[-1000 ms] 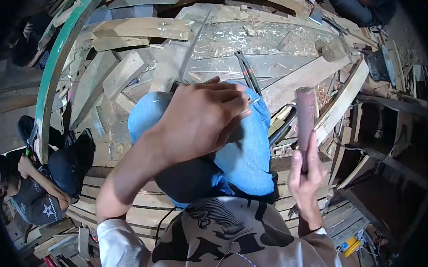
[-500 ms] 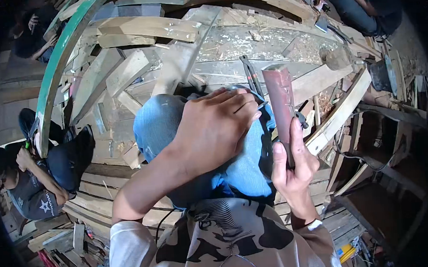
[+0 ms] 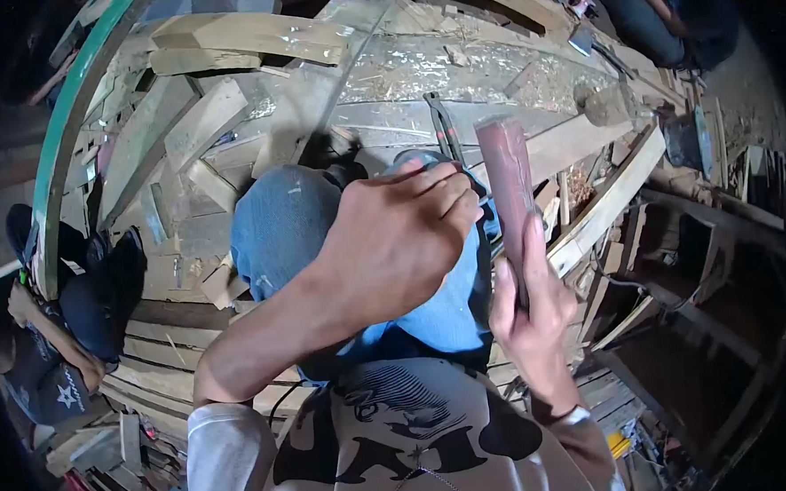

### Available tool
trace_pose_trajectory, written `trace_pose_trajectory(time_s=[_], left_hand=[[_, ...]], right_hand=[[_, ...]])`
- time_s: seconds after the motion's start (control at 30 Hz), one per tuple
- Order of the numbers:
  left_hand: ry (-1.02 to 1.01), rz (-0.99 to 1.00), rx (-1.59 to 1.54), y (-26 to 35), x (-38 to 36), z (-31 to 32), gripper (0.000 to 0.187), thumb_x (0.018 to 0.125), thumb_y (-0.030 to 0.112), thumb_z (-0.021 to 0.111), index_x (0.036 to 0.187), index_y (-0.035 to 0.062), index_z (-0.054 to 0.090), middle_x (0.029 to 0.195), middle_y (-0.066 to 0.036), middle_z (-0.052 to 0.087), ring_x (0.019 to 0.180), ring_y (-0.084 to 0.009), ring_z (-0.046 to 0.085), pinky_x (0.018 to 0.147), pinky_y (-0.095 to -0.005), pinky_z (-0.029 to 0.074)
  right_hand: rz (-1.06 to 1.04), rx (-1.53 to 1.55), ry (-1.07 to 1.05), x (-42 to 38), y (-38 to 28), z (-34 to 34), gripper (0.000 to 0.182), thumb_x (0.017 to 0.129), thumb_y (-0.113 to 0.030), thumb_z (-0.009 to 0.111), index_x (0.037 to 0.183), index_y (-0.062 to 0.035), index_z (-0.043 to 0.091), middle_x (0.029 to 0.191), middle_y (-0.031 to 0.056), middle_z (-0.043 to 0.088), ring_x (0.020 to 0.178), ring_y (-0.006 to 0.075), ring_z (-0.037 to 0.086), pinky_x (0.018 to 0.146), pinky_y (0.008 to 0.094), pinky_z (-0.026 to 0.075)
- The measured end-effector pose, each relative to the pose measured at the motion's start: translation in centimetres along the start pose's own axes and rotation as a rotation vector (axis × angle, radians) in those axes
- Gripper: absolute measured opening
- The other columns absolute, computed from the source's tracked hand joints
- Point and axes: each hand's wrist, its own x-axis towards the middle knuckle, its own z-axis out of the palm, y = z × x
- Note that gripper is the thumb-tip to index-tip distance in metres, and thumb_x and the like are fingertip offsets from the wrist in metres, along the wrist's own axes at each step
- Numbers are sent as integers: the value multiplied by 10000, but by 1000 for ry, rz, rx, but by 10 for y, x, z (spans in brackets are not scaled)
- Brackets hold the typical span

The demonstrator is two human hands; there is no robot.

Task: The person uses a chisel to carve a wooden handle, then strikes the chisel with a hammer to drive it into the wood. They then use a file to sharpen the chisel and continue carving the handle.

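Upright in my right hand (image 3: 534,305) is a reddish-brown wooden block (image 3: 507,164), long and squared, with a cracked side. The fingers and thumb close round its lower end. My left hand (image 3: 401,236) is curled above my knees, back of the hand up, close to the left of the block. Its fingertips are pressed together near a thin, dark tip; what they hold is mostly hidden. Just beyond my knees, pliers (image 3: 443,125) with red-marked handles lie on the boards.
A green-painted curved beam (image 3: 65,129) rises on the left beside a seated person (image 3: 55,325). Cut timber pieces (image 3: 204,122) lie ahead. An axe (image 3: 588,41) lies at upper right, near another person (image 3: 643,19). A dark wooden frame (image 3: 683,346) stands at right.
The whole scene has shifted slightly left and up in view. The block has tilted a little in my right hand. My left hand keeps its curled shape.
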Motion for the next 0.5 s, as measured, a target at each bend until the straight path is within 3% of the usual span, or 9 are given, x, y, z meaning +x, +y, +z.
trace_pose_trajectory(time_s=[0.2, 0.3, 0.33, 0.43, 0.5], left_hand=[[-4, -30, -21, 0, -2, 7, 171, 799, 69, 699, 933, -38, 689, 992, -171, 720, 954, -303, 711, 879, -405, 572], [33, -6, 34, -2, 2, 2, 171, 803, 76, 687, 937, -29, 693, 992, -170, 720, 955, -304, 712, 882, -415, 569], [17, -28, 17, -3, 3, 2, 179, 798, 78, 689, 943, -26, 695, 996, -169, 720, 964, -302, 711, 891, -417, 565], [16, -8, -5, 3, 0, 9, 200, 784, 80, 692, 956, -24, 699, 1018, -166, 720, 989, -297, 708, 903, -433, 559], [-15, -24, 14, 4, -1, 6, 209, 775, 82, 694, 954, -24, 703, 1027, -164, 721, 990, -296, 708, 906, -440, 558]], right_hand=[[45, -45, -123, 18, -4, -3, 563, 869, -22, 673, 1404, 16, 503, 740, 154, 604, 524, 251, 584, 481, 394, 464], [-47, -52, -126, 5, -1, -12, 557, 893, 37, 598, 1414, 116, 417, 897, 258, 687, 582, 244, 640, 555, 344, 494], [11, -49, -166, 6, -5, -15, 552, 896, 37, 594, 1411, 125, 416, 936, 278, 690, 570, 238, 636, 544, 337, 493], [13, -106, -235, 24, -5, -17, 558, 891, 53, 597, 1417, 109, 420, 946, 275, 686, 560, 237, 626, 536, 337, 486], [10, -87, -206, 7, -4, -18, 565, 887, 58, 599, 1419, 108, 415, 1044, 307, 675, 736, 308, 714, 645, 337, 545]])
